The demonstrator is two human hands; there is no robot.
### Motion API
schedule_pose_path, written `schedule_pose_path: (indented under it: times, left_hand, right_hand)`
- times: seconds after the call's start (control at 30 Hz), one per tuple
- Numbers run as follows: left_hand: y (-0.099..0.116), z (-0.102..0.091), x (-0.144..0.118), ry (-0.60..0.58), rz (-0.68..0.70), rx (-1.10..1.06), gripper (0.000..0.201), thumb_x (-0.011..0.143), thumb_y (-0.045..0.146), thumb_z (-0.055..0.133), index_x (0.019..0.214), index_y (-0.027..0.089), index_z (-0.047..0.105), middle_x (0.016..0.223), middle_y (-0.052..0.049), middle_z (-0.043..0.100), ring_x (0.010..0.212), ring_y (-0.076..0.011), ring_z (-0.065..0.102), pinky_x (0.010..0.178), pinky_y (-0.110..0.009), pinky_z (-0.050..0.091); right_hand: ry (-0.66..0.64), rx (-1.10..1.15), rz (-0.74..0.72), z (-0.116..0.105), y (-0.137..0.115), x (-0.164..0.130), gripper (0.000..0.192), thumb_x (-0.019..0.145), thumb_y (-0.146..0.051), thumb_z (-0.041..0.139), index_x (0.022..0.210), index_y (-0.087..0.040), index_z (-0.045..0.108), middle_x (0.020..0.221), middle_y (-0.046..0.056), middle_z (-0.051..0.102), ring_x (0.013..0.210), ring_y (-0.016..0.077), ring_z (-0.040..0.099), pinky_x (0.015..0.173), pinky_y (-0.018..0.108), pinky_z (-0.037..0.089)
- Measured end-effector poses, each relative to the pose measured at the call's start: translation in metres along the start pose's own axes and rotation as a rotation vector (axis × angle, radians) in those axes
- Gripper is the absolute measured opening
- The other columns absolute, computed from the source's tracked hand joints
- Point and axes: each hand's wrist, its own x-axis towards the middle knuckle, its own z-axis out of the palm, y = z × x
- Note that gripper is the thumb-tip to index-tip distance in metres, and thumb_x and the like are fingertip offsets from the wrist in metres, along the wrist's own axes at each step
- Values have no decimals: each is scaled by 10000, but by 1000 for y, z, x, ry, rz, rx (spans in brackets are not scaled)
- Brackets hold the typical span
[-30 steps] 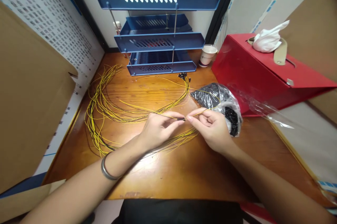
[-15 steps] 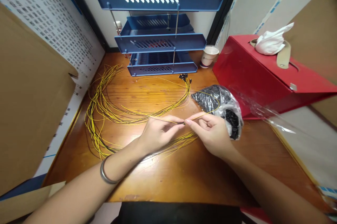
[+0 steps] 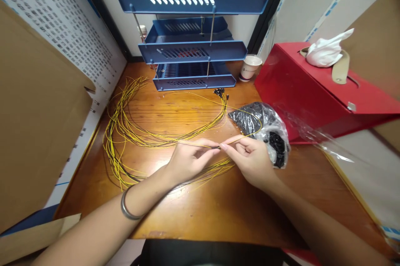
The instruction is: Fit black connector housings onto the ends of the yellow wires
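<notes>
My left hand [image 3: 187,160] and my right hand [image 3: 250,157] meet fingertip to fingertip above the wooden desk [image 3: 203,212]. Between them they pinch one thin yellow wire [image 3: 246,135] with a small black end piece at the pinch point. The wire loops right over a clear plastic bag of small black parts [image 3: 268,130]. A bundle of yellow wires [image 3: 125,133] curves over the desk's left half, and more strands pass under my hands. Wire ends fitted with black connectors [image 3: 219,92] lie near the tray stack.
A blue three-tier letter tray [image 3: 190,49] stands at the back. A paper cup [image 3: 249,67] sits beside it. A red box [image 3: 315,91] with a white tissue [image 3: 328,49] on top fills the right. Cardboard [image 3: 37,124] walls the left side.
Both hands stay joined on the wire and barely shift. The view has drifted slightly.
</notes>
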Motion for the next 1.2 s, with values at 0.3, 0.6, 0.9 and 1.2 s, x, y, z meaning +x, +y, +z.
schedule_pose_path:
  times: [0.3,0.6,0.9,1.2]
  left_hand:
    - [-1,-1,0,1,-14,11,161,918,173,655,1013,105,766,718,-39,774,485,-74,645,495,-147,516]
    - [-2,0,-1,2,-71,11,178,919,222,660,1000,112,774,723,-49,776,569,-106,697,542,-164,545]
    - [-2,2,-2,-1,-141,-10,159,906,233,676,987,140,777,723,-37,772,589,-112,697,537,-170,535]
    - [-1,2,-2,12,-271,-109,165,893,264,688,975,151,777,737,-41,773,673,-138,728,562,-185,557]
  right_hand:
    - [-7,4,6,-1,1,0,198,850,-289,659,767,-128,739,504,-106,224,466,76,215,465,259,198]
    - [-29,-22,23,-1,2,0,188,857,-291,654,766,-145,732,504,-102,225,467,83,224,471,260,214]
    - [-33,-35,27,1,4,-1,176,856,-294,665,763,-160,731,516,-96,213,472,89,245,474,252,236]
    - [-18,-14,-23,0,8,2,167,863,-289,658,777,-168,734,524,-98,199,463,92,265,491,253,281]
